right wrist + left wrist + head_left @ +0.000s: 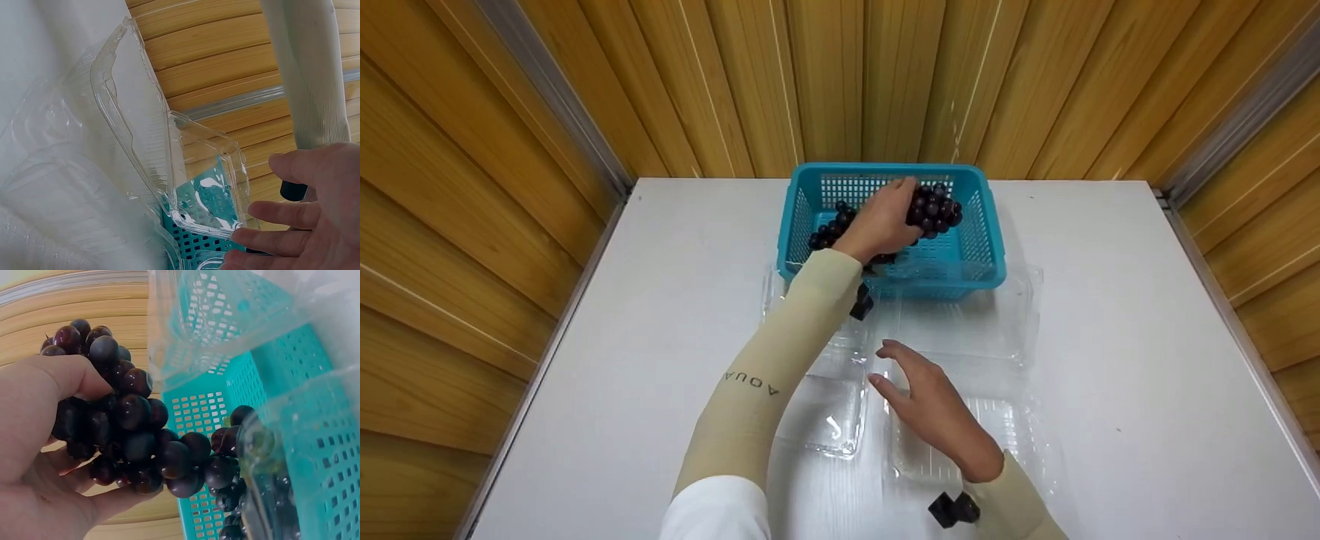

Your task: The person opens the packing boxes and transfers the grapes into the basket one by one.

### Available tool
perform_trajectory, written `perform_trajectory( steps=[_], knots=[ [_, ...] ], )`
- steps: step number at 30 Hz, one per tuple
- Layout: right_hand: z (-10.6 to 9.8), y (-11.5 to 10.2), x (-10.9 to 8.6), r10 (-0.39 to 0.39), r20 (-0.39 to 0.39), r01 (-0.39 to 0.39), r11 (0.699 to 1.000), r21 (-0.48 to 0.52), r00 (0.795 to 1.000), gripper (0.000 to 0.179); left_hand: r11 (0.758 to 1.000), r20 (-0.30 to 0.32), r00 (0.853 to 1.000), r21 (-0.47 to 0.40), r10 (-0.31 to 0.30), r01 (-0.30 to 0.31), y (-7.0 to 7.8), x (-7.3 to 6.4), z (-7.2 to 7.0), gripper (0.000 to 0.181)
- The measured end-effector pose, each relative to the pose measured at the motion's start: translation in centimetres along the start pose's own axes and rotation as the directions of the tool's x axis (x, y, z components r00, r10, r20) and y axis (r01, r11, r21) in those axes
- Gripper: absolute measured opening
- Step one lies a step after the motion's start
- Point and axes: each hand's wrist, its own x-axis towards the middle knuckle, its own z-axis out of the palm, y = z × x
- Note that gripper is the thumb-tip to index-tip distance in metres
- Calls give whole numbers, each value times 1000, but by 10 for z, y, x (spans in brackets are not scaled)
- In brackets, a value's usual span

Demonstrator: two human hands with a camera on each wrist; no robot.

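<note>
My left hand (883, 219) reaches over the blue basket (988, 225) and grips a bunch of dark grapes (936, 210). In the left wrist view the thumb and fingers (93, 379) curl round the grapes (140, 444), which hang toward the basket. Other dark grapes (831, 231) lie inside the basket, partly behind the left wrist. My right hand (934, 401) hovers above the clear plastic boxes, its thumb and fingers spread and loosely bent, holding nothing. One clear box (821, 420) stands between the forearms; another (997, 420) is beneath the right hand.
More clear plastic (975, 330) with raised lids stands right at the basket's near side, overlapping its rim in the head view. The white table (660, 315) is bounded by wood-patterned walls (840, 82) behind and at both sides.
</note>
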Motion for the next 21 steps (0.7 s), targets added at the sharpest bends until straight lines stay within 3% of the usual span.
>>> perform_trajectory(
  steps=[4, 10, 13, 21],
  knots=[
    [1, 1, -1, -37, -18, 37, 999, 1, 999, 39, 1000, -4, 1000, 12, 25, -25, 2, -1, 3, 58],
    [2, 2, -2, -53, -24, 53, 999, 5, 998, 38, 997, -99, 992, 19, 79, -78, 5, -1, 6, 19],
    [2, 2, -2, -55, -27, 55, 998, 2, 998, 39, 996, -123, 989, 27, 87, -84, 7, -2, 6, 18],
    [-1, 2, -1, -53, -51, 53, 999, -3, 997, 41, 995, -100, 991, 65, 87, -81, 10, -5, 7, 19]
  ],
)
